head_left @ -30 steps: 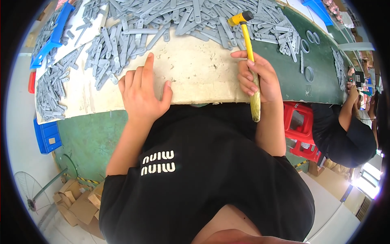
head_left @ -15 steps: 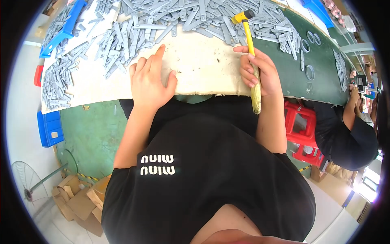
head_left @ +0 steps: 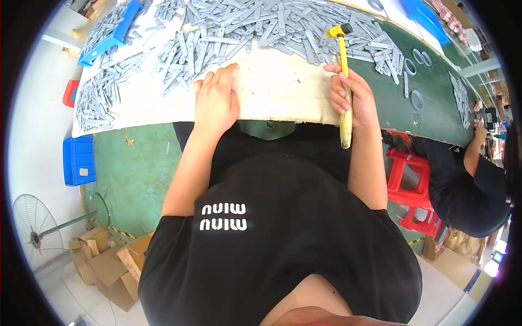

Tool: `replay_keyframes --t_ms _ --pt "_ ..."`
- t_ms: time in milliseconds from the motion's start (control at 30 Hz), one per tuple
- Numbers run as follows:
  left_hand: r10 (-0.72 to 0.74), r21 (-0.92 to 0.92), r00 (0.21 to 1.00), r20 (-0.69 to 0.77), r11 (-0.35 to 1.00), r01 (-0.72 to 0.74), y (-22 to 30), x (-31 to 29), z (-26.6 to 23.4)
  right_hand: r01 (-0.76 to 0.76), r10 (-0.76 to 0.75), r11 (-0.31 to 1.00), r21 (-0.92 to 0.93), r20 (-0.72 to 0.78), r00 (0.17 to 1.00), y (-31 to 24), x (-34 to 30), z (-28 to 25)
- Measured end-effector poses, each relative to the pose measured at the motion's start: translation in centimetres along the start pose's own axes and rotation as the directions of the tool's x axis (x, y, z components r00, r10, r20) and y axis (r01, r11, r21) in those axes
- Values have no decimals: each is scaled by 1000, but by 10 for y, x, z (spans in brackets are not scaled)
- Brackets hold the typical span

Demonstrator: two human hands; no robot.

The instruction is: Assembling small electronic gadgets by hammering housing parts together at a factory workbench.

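My right hand [head_left: 353, 100] is wrapped round the worn yellow handle of a small mallet [head_left: 343, 54]. The mallet is upright in my grip, its yellow and black head [head_left: 339, 31] pointing away from me over the heap. At the pale front part of the table, my left hand [head_left: 217, 100] lies palm down with the index finger stretched forward; I see nothing held in it. Just beyond its fingertips spreads a big heap of flat grey strips with holes at their ends [head_left: 247, 32].
More grey strips [head_left: 100, 103] lie at the left beside a blue bin [head_left: 111, 41]. Several grey rings [head_left: 416, 100] rest on the green mat [head_left: 389, 106]. A co-worker [head_left: 467, 190] works at the right, near red stools [head_left: 408, 176]. Cardboard boxes [head_left: 111, 266] stand at lower left.
The whole view has shifted, so table and strips appear farther right. My left thumb has drawn in closer to the fingers. The mallet stays in my right hand.
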State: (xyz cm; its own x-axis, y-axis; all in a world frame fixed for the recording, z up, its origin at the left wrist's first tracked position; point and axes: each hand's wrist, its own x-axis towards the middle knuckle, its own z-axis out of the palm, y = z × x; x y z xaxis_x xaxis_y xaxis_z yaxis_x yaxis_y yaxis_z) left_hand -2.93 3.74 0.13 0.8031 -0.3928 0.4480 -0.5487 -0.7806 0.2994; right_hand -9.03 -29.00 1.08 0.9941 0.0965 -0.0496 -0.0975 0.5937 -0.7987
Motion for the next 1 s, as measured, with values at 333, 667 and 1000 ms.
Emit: replay_keyframes --t_ms 333,667,1000 --pt "-9 38 999 35 999 7 -4 -3 0 29 -29 999 15 11 1000 3 -3 2" --pt "-44 14 993 111 999 43 -2 -1 -3 -3 2 996 86 10 1000 1 -1 -3" --pt "-46 -115 998 43 992 51 -4 -4 -2 -35 35 999 4 -26 999 1 4 6"
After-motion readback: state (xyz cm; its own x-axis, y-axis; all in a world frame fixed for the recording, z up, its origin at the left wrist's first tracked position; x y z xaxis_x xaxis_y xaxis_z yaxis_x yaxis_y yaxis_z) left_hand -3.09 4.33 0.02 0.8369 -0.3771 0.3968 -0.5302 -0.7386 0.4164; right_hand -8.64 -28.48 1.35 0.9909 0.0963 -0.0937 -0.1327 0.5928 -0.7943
